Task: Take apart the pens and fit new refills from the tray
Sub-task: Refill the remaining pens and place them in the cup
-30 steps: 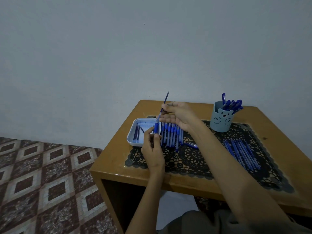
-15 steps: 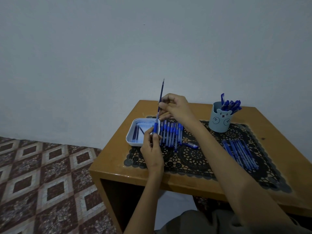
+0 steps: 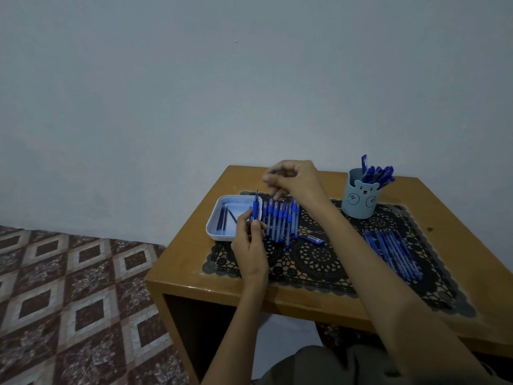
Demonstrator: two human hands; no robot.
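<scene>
My left hand (image 3: 251, 240) grips a blue pen barrel (image 3: 255, 209) upright over the right rim of the white tray (image 3: 213, 227). A thin refill tip pokes out of the barrel's top. My right hand (image 3: 293, 179) hovers just above and to the right of it, slightly blurred, fingers curled, with nothing visible in them. A few dark refills (image 3: 222, 220) lie in the tray. A row of blue pens (image 3: 280, 222) lies side by side on the mat right beside the tray.
A small blue pen part (image 3: 312, 239) lies by the pen row. More pens lie in a second row (image 3: 391, 252) on the black lace mat (image 3: 319, 265). A bear-faced cup (image 3: 361, 201) with pens stands at the back right. The wooden table (image 3: 194, 276) ends at the left above tiled floor.
The long refill that my right hand held above the barrel has gone down into it; only its tip shows. My right hand has let go and lifted away.
</scene>
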